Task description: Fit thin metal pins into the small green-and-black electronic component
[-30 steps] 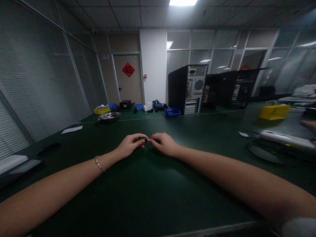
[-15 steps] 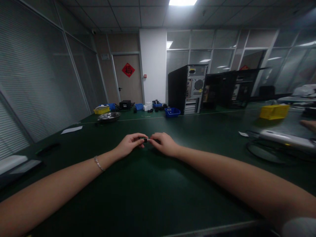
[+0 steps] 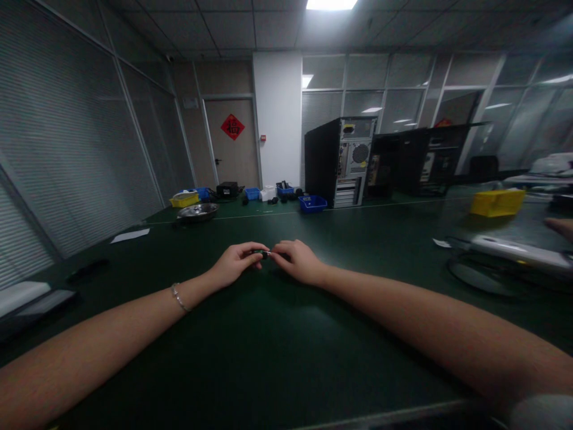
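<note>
Over the middle of the dark green table [image 3: 268, 334], my two hands meet at a small dark part [image 3: 264, 255] with a light, shiny end. My left hand [image 3: 235, 263] pinches this part between thumb and fingers. The fingertips of my right hand [image 3: 298, 261] are closed at its shiny end, on the right side. What kind of part it is cannot be made out, as the fingers cover much of it. A bracelet [image 3: 179, 297] sits on my left wrist.
A round metal dish [image 3: 198, 211] and a blue bin [image 3: 313, 203] stand farther back. Black computer cases [image 3: 322, 161] rise behind. On the right lie a silver device [image 3: 519, 251] with cables and a yellow bin [image 3: 498, 203]; another person's hand [image 3: 560, 227] shows at the edge.
</note>
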A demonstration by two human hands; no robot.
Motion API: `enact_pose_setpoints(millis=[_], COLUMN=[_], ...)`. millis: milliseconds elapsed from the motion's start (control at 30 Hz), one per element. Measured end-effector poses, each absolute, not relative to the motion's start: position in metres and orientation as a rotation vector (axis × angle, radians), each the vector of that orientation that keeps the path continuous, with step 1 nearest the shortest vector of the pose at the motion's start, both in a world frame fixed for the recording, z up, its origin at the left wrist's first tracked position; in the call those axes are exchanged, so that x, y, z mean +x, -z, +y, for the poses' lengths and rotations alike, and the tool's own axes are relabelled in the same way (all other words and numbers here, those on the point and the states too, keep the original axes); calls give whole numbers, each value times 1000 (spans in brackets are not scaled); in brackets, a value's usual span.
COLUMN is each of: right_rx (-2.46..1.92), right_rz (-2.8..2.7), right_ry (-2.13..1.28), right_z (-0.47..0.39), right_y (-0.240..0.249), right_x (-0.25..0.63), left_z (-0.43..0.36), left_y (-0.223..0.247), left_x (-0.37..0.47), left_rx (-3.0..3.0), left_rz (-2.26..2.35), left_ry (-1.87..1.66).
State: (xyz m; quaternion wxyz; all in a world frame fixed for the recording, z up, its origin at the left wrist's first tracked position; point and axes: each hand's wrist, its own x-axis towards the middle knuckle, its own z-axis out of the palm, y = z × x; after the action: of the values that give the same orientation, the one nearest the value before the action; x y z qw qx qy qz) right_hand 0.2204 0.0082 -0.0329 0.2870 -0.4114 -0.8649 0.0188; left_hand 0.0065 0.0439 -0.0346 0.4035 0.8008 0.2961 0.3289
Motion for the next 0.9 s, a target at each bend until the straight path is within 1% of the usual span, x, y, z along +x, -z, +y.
enact_pose_setpoints(millis=[133,600,900], right_rx=[-1083,-1069,-1075], right_rz=[-2307,-2319,-2306], right_ry=[-17,-131,-147], right_z=[10,7,5], right_y=[36,30,28], right_x=[221,221,220], left_z=[45,45,43], left_y=[35,35,33], left_x=[7,6,7], left_rx=[1991,1965,1912], left_rz=[744,736,744], left_ry=[-827,-797,-803])
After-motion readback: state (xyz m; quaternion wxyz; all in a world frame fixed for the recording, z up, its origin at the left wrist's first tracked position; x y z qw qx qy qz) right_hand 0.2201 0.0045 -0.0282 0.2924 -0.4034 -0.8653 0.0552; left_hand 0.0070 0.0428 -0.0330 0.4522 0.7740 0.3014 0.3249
